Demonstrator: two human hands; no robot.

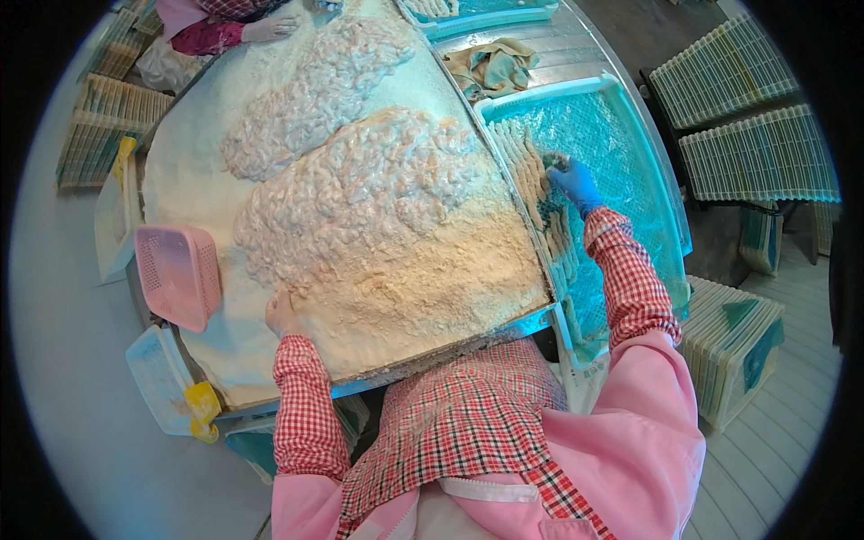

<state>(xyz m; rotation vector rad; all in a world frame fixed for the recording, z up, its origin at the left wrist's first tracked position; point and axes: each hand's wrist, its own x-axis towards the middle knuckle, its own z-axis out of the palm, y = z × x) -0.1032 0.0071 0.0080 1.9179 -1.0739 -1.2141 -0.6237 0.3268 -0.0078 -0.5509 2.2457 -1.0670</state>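
My left hand (281, 310) reaches to the near left edge of a lumpy heap of pale, wet pieces (351, 189) on a flour-covered work surface (189, 180); its fingertips are partly hidden, so their grip is unclear. Dry, tan crumbs (450, 270) lie at the heap's near right. My right hand (573, 183), in a blue glove, has its fingers closed on a coated piece (556, 162) over a turquoise mesh tray (630, 162). Rows of coated strips (522, 162) lie along that tray's left side. A second heap (315, 90) sits farther back.
A co-worker's gloved hand (265, 29) is at the top left. A pink basket (177, 274) and clear container (157, 378) sit left. A metal divider (499, 171) borders the tray. A crumpled cloth (490, 67) lies behind it; stacked trays (747, 153) stand right.
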